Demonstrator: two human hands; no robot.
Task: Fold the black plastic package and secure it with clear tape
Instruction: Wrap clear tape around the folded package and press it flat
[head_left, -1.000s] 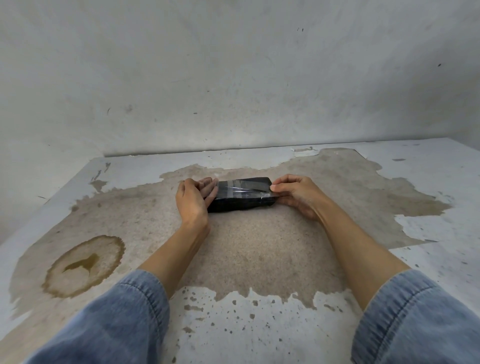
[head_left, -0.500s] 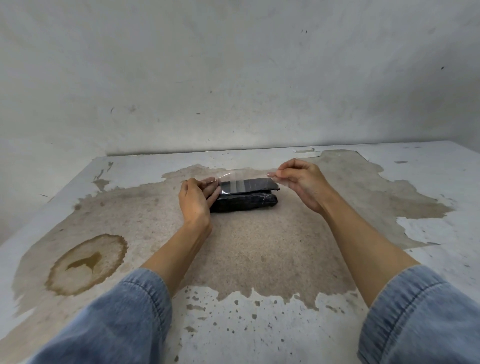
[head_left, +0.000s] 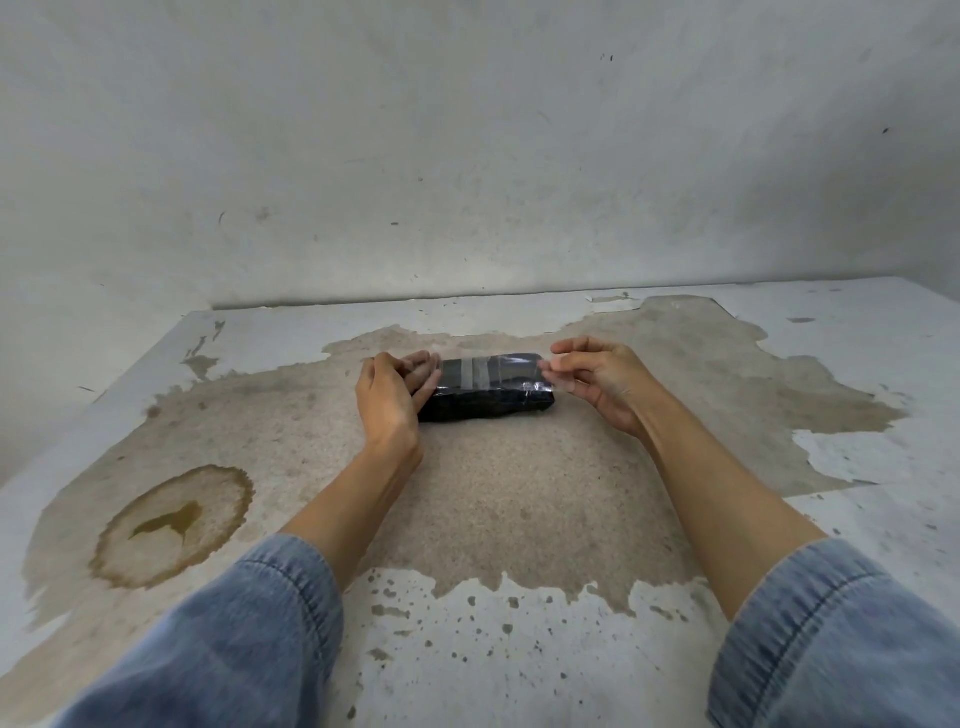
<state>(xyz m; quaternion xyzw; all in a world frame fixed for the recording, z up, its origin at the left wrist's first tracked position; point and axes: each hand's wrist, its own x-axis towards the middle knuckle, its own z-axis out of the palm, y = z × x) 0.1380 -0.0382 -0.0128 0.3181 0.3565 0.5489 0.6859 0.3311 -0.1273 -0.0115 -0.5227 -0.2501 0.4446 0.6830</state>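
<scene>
We judge the black plastic package (head_left: 485, 402) folded and taping half done: our left hand (head_left: 387, 400) grips its end, our right hand (head_left: 597, 382) pinches clear tape (head_left: 475, 373) stretched over it.

- L hand (head_left: 390, 400) is sitting back-up, w/ fingers (head_left: 423, 371) bent fwd & thumb on top, pinching the L end of the clear tape (head_left: 475, 374).
- R hand (head_left: 602, 384) is hovering thumb-side up, thumb & index pinching the tape's R end. Its other fingers are curling loosely underneath.
- Wrists are lying approx. straight, w/ the hands facing each other, well apart.
- L forearm (head_left: 353, 509) & R forearm (head_left: 727, 493) are reaching fwd, angling inward, bare to near the elbows.
- L sleeve (head_left: 234, 639) & R sleeve (head_left: 831, 639), blue denim, are bunching at the elbows.
</scene>
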